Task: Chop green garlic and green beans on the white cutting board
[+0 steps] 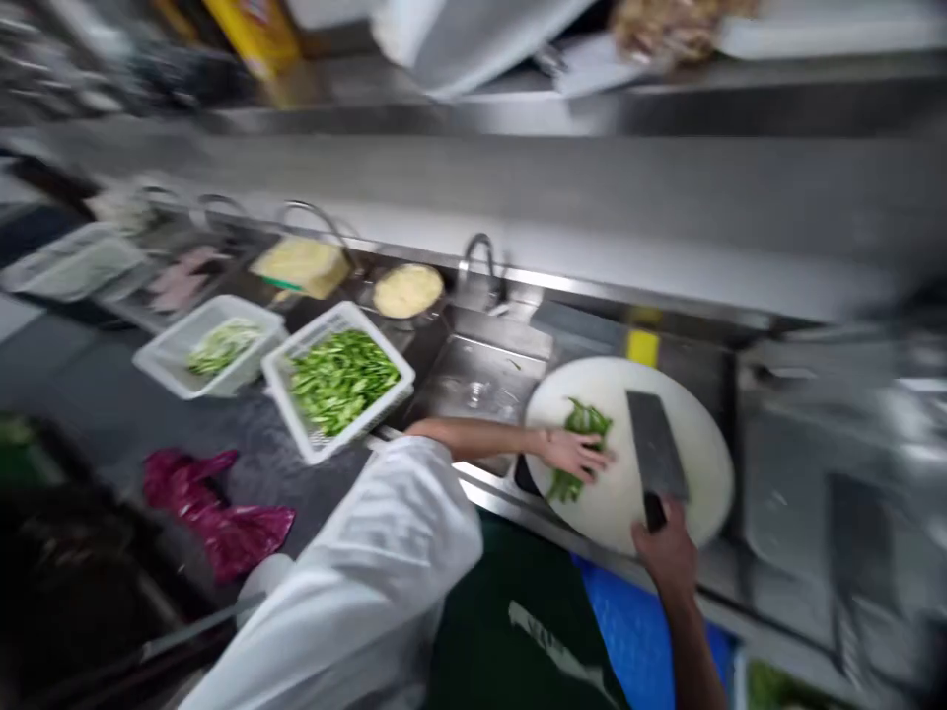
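On a round white cutting board [618, 518] lies a small pile of green peppers [588, 419]; blur hides their exact shape. My left hand [573, 454] rests across this pile, fingers stretched out and slightly spread, with green pieces showing above and below it. Wrapped around the black handle of a cleaver [657, 444] is my right hand [668, 547]. The cleaver's broad dark blade lies over the right part of the board, apart from the peppers.
Left of the board is a steel sink [473, 380] with a faucet [479, 258]. Beyond it stand a white basket [309, 439] of cut green vegetables and a white bin [170, 360]. A purple plastic bag [222, 518] lies nearer. A shelf [518, 116] runs above.
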Available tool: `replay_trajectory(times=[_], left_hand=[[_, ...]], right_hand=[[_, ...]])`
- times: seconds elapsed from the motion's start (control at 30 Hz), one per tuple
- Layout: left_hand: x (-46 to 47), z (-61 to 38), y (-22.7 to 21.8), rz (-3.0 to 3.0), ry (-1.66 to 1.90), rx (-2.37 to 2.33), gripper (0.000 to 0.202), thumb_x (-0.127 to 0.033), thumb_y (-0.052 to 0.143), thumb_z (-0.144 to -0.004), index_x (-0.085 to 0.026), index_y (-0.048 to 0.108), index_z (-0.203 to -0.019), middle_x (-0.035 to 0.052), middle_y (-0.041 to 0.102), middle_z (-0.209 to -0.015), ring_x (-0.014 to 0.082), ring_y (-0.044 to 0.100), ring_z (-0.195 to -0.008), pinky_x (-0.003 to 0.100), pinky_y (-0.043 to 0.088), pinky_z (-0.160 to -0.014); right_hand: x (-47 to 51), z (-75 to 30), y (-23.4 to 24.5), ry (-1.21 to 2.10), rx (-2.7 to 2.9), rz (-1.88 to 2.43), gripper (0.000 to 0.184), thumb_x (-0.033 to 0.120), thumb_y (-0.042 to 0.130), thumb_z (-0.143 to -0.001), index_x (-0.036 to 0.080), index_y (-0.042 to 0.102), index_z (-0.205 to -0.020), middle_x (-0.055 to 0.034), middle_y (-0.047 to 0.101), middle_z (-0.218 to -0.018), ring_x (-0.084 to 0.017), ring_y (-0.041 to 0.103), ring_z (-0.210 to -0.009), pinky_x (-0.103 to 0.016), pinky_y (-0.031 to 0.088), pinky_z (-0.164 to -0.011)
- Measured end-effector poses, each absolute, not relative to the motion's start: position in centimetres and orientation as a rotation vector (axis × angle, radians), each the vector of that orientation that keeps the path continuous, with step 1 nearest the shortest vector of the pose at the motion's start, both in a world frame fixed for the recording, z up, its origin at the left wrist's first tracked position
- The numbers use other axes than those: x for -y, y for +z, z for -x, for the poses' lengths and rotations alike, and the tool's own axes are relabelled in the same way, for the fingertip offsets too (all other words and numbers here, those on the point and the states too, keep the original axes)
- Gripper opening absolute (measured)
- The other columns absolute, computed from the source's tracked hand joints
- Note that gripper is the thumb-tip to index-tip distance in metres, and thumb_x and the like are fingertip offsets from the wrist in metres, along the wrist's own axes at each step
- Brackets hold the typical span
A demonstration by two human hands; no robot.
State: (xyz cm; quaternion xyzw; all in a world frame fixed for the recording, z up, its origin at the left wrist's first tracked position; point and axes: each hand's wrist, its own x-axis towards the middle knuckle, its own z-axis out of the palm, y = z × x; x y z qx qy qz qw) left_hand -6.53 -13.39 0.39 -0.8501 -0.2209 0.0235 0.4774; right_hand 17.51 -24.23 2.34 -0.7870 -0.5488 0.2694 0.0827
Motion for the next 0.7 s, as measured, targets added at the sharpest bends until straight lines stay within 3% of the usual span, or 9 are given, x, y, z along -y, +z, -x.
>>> replay_trajectory(times=[0.03, 0.07, 0.17, 0.27, 0.37, 0.53, 0.7], left_hand=[[13.6, 7.4, 0.8, 2.244, -0.005, 0.428, 0.069, -0.016, 0.062, -0.074, -0.057, 0.060, -0.130, -0.0111, 0.059, -0.142, 0.0140, 0.048, -0.141, 0.039, 0.050, -0.103], [13.7, 8.3, 1.1, 2.645, -0.071, 0.288, 0.075, -0.009, 0.062, -0.071, -0.050, 0.061, -0.134, -0.0073, 0.057, -0.148, 0.0160, 0.043, -0.146, 0.038, 0.046, -0.109], [14.5, 10.6, 0.7, 3.364, -0.144, 0.834, 0.101, 0.010, 0.056, -0.060, -0.041, 0.050, -0.147, -0.0017, 0.035, -0.166, 0.0296, 0.024, -0.156, 0.051, 0.030, -0.124], [17.2, 10.5, -1.5, 3.061, -0.532, 1.967, 0.096, 0.009, 0.055, -0.068, -0.029, 0.041, -0.155, 0.0070, 0.018, -0.172, 0.0346, 0.014, -0.158, 0.057, 0.026, -0.127], [18.8, 7.8, -4.4, 2.692, -0.892, 2.385, 0.089, 0.005, 0.051, -0.076, -0.024, 0.035, -0.158, 0.0092, 0.014, -0.172, 0.0322, 0.011, -0.159, 0.058, 0.027, -0.127], [13.7, 2.8, -6.2, 3.113, -0.804, 2.052, 0.089, 0.006, 0.046, -0.076, -0.020, 0.034, -0.160, 0.0081, 0.008, -0.173, 0.0272, 0.004, -0.160, 0.049, 0.019, -0.132], [8.4, 4.0, -4.8, 3.449, -0.517, 1.588, 0.079, 0.006, 0.048, -0.076, -0.019, 0.049, -0.151, 0.0094, 0.025, -0.169, 0.0261, 0.014, -0.159, 0.046, 0.022, -0.131]], right_hand=[[23.8, -18.3, 2.7, 0.813, 1.585, 2.304, 0.073, 0.038, 0.054, -0.075, 0.014, 0.049, -0.143, -0.0123, 0.070, -0.091, -0.034, 0.069, -0.088, -0.043, 0.052, -0.079], [23.5, -19.1, 2.8, 0.857, 1.541, 2.241, 0.070, 0.037, 0.055, -0.073, 0.016, 0.052, -0.140, -0.0085, 0.069, -0.085, -0.032, 0.069, -0.085, -0.041, 0.052, -0.078], [23.0, -21.3, 2.8, 1.005, 1.308, 2.102, 0.067, 0.039, 0.054, -0.069, 0.017, 0.056, -0.133, -0.0012, 0.065, -0.073, -0.023, 0.065, -0.065, -0.034, 0.052, -0.066], [23.5, -22.5, 2.2, 1.171, 1.112, 2.006, 0.073, 0.042, 0.057, -0.068, 0.015, 0.053, -0.136, 0.0035, 0.060, -0.063, -0.017, 0.056, -0.047, -0.029, 0.045, -0.049], [23.8, -22.7, 1.7, 1.303, 1.002, 1.925, 0.077, 0.045, 0.060, -0.067, 0.015, 0.049, -0.137, 0.0090, 0.051, -0.052, -0.015, 0.048, -0.038, -0.025, 0.037, -0.039], [23.2, -22.9, 2.2, 1.410, 0.846, 1.844, 0.073, 0.042, 0.062, -0.065, 0.019, 0.049, -0.133, 0.0128, 0.045, -0.050, -0.011, 0.041, -0.036, -0.021, 0.032, -0.035], [22.6, -23.8, 2.8, 1.479, 0.759, 1.826, 0.069, 0.039, 0.063, -0.064, 0.021, 0.050, -0.129, 0.0139, 0.043, -0.051, -0.008, 0.037, -0.035, -0.019, 0.029, -0.035]])
